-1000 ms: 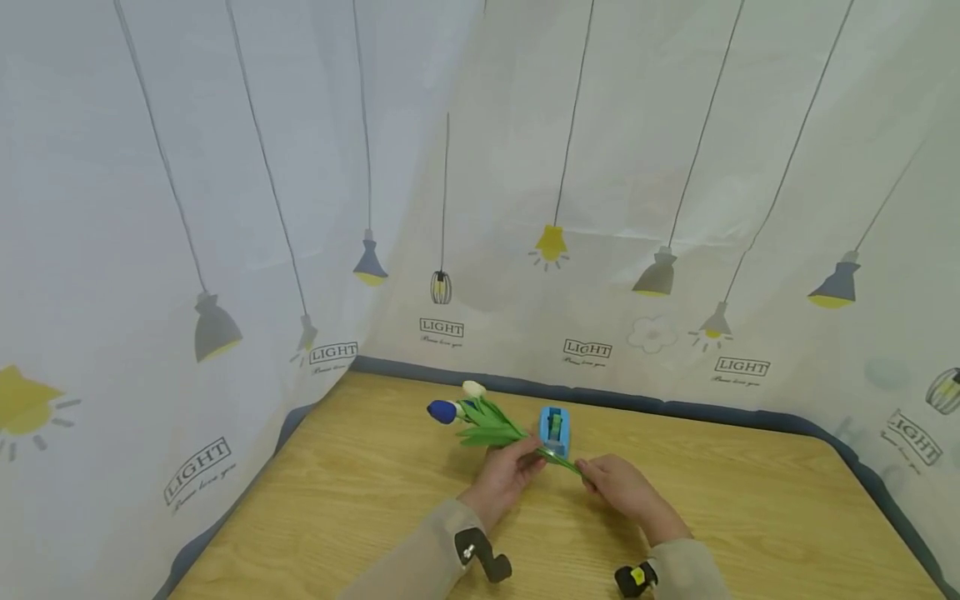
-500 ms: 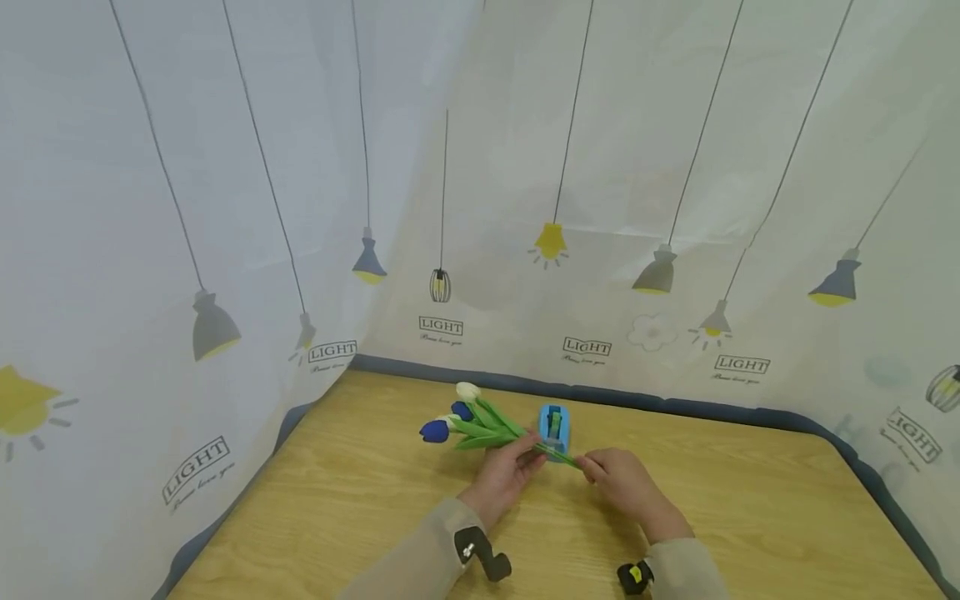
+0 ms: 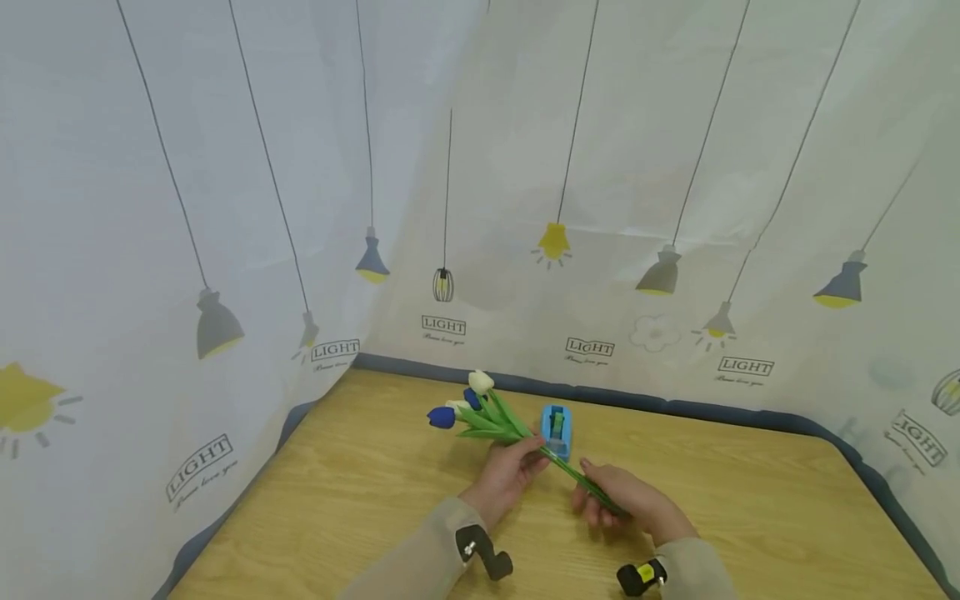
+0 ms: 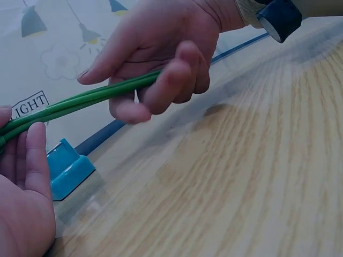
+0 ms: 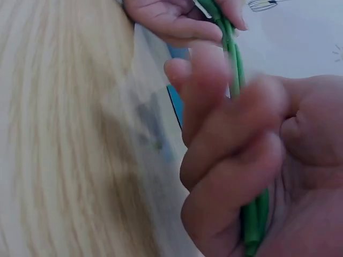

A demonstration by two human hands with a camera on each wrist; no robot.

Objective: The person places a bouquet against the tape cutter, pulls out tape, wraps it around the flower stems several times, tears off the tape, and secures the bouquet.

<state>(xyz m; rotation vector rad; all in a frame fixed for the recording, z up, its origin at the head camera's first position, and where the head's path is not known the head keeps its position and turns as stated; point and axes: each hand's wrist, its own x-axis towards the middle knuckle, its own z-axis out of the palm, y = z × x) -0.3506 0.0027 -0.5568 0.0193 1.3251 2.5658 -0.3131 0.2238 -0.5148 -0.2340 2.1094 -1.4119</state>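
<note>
Tulip bunch: the tulip bunch [image 3: 501,427] is held clear of the table [image 3: 360,467], slanted between both hands; blue and white heads are pointed to the far left, and the green stems [image 3: 573,473] are run down toward the near right.
Left hand: the stems are pinched by the left hand [image 3: 507,472] just below the leaves, between thumb and fingers.
Right hand: the lower stems are loosely encircled by the curled fingers of the right hand [image 3: 622,492]; in the left wrist view the thumb is seen raised off them. Fingers are partly blurred in the right wrist view.
Tape dispenser: a blue tape dispenser [image 3: 566,429], fitted with a green core, is stood on the table just beyond the hands, near the left fingertips.
Sleeves: both forearms are covered by beige sleeves [image 3: 420,546]; a black mount [image 3: 480,550] is worn at the left wrist.
Backdrop: the table is enclosed by a pale curtain [image 3: 630,167], printed with hanging lamps and "LIGHT".
</note>
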